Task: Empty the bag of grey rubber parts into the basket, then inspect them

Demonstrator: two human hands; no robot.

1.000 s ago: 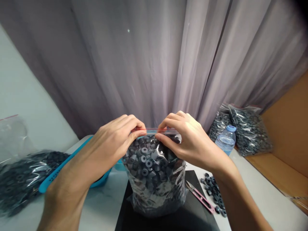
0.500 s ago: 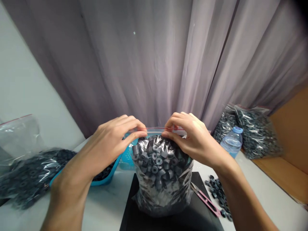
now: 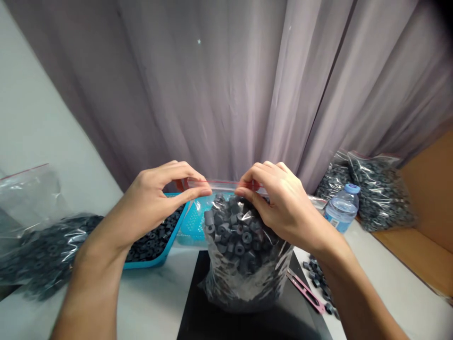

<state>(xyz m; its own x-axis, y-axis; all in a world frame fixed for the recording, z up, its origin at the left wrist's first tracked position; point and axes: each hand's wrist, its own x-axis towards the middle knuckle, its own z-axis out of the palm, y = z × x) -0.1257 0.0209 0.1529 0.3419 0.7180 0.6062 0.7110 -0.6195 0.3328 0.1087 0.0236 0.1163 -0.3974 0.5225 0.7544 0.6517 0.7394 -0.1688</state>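
A clear zip bag [image 3: 244,264] full of small dark grey ring-shaped pieces stands upright on a black flat board [image 3: 215,326]. Its red-lined top strip is stretched between my hands. My left hand [image 3: 166,189] pinches the left part of that strip between thumb and fingers. On the right part, my right hand [image 3: 272,193] grips the same strip, thumb in front and fingers curled behind. Behind the right hand, the far end of the bag's top is partly hidden.
A blue basket [image 3: 164,257] of dark pieces and a filled open-topped bag [image 3: 53,245] are at left. An empty-looking blue basket [image 3: 193,222] sits behind. Pink-handled snips [image 3: 306,290], loose pieces [image 3: 316,274], a water bottle [image 3: 342,208], filled bags [image 3: 380,193] and a cardboard box [image 3: 428,203] are right.
My left hand has shifted left along the bag's top, widening the gap between the hands. The bag appears slightly farther right in view, its top strip pulled straighter.
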